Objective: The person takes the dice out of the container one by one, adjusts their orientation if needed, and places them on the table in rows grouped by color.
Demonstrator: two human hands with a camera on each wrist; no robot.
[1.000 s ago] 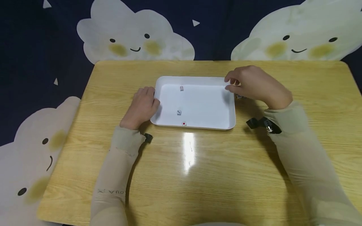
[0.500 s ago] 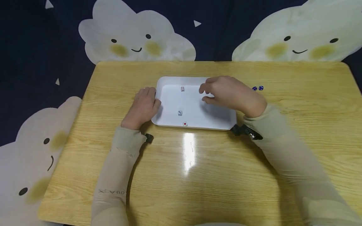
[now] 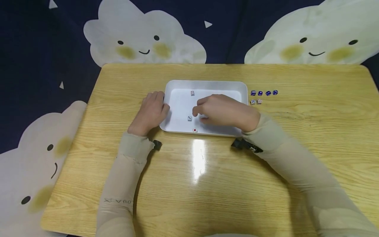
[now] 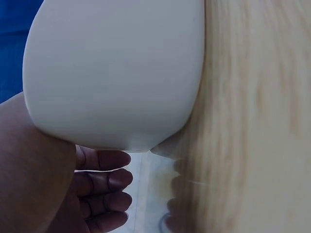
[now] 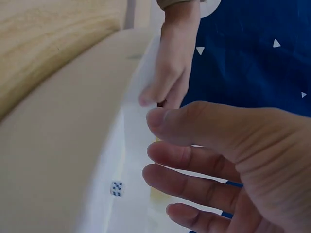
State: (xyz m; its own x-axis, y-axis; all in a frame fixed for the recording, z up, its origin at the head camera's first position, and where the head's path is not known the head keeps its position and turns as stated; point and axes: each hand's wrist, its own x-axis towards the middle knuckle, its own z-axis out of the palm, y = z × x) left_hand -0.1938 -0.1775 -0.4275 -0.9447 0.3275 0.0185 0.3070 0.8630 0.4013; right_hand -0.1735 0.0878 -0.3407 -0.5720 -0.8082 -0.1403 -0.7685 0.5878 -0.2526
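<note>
A white tray [image 3: 216, 85] holds three small white dice. One die [image 3: 192, 93] lies near the back wall, another die [image 3: 189, 118] near the middle left. The third, a die with one red dot [image 3: 194, 130], sits against the front wall. My left hand [image 3: 150, 110] holds the tray's left rim, its thumb over the edge. Above the tray hovers my right hand [image 3: 226, 112], fingers loosely bent and holding nothing, just right of the middle die. In the right wrist view a dark-pipped die [image 5: 116, 188] lies beside the spread right fingers.
Right of the tray stands a row of several blue dice [image 3: 260, 93], with two white dice [image 3: 256, 102] in front of them. The wooden table [image 3: 177, 184] extends on all sides. Behind it hangs a dark blue cloth [image 3: 225, 39] with clouds.
My right hand has moved left and forward-down from the tray's right rim to over its middle, uncovering the dice on the right. My left hand and the dice in the tray stay put.
</note>
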